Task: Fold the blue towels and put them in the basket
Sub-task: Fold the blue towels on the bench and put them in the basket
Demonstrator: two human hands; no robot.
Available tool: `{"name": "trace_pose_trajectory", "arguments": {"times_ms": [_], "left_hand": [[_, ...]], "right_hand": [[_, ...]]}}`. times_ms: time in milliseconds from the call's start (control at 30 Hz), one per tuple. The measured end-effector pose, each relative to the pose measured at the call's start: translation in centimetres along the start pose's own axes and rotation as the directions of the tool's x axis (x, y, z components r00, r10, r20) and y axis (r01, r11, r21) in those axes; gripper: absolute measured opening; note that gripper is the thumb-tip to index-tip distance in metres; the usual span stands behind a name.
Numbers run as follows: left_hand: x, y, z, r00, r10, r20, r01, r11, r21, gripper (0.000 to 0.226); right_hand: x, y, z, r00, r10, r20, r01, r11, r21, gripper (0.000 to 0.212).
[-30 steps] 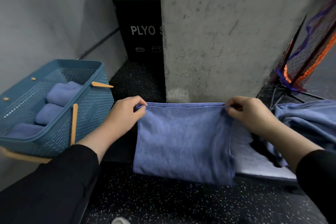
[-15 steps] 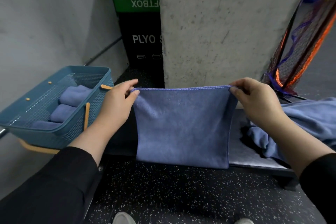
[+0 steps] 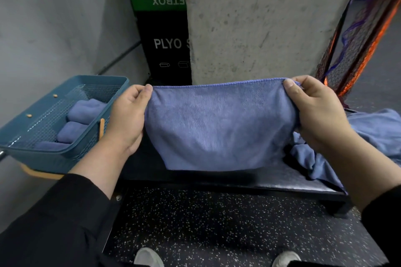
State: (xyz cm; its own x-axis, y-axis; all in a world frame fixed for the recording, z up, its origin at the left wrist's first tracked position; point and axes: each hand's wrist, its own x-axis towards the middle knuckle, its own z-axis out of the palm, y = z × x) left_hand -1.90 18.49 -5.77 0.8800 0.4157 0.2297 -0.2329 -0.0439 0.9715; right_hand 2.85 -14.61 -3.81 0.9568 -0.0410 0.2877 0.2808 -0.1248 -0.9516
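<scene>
We hold a blue towel (image 3: 219,125) up in front of us, stretched between both hands. Our left hand (image 3: 128,117) pinches its upper left corner, thumb on the near face and the other fingers curled behind the cloth. Our right hand (image 3: 314,110) grips the upper right corner the same way, with the fabric bunched a little under the thumb. The top edge runs nearly level from one hand to the other, and the cloth hangs down in a rounded sag, its lower edge just above the dark padded table (image 3: 271,180).

To our left sits the blue basket (image 3: 50,158), its mesh wall and rim close beside our left wrist. Inside it lie three rolled or folded towels (image 3: 71,132) in a row, touching one another. A tan handle strip (image 3: 101,125) shows on the basket's near wall.

On the right end of the table lies a loose heap of towels (image 3: 373,130), crumpled, with one part trailing over the table's front edge behind our right forearm.

Behind the held towel stands a concrete pillar (image 3: 260,17), and left of it stacked green and black boxes (image 3: 162,28). Netting (image 3: 358,39) with orange and blue cords hangs at the far right. The floor (image 3: 217,223) is dark and speckled, with the tips of our shoes at the bottom edge.
</scene>
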Motion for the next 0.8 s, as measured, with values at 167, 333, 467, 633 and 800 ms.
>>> {"name": "trace_pose_trajectory", "arguments": {"times_ms": [167, 333, 467, 633, 800], "left_hand": [[1.7, -2.2, -0.5, 0.991, -0.122, 0.054, 0.123, 0.992, -0.015, 0.028], [4.4, -7.0, 0.0, 0.998, -0.054, 0.029, 0.043, 0.954, 0.297, 0.033], [7.8, -10.8, 1.1, 1.000, -0.016, 0.015, 0.005, 0.830, 0.557, 0.032], [11.6, -15.4, 2.9, 0.999, -0.053, -0.012, 0.045, 0.688, 0.724, 0.028], [7.7, -18.5, 5.4, 0.911, -0.025, 0.411, -0.337, 0.526, 0.780, 0.037]], "right_hand": [[0.8, 1.5, 0.7, 0.989, 0.132, 0.071, -0.141, 0.979, 0.147, 0.026], [2.8, 6.0, 2.5, 0.979, 0.201, 0.035, -0.204, 0.971, 0.126, 0.020], [6.0, 10.9, 3.7, 0.974, 0.227, 0.000, -0.227, 0.971, -0.072, 0.019], [9.1, 17.6, 4.9, 0.960, 0.276, -0.042, -0.263, 0.841, -0.472, 0.033], [7.5, 19.4, 6.9, 0.967, 0.200, 0.159, -0.003, 0.628, -0.778, 0.047]]}}
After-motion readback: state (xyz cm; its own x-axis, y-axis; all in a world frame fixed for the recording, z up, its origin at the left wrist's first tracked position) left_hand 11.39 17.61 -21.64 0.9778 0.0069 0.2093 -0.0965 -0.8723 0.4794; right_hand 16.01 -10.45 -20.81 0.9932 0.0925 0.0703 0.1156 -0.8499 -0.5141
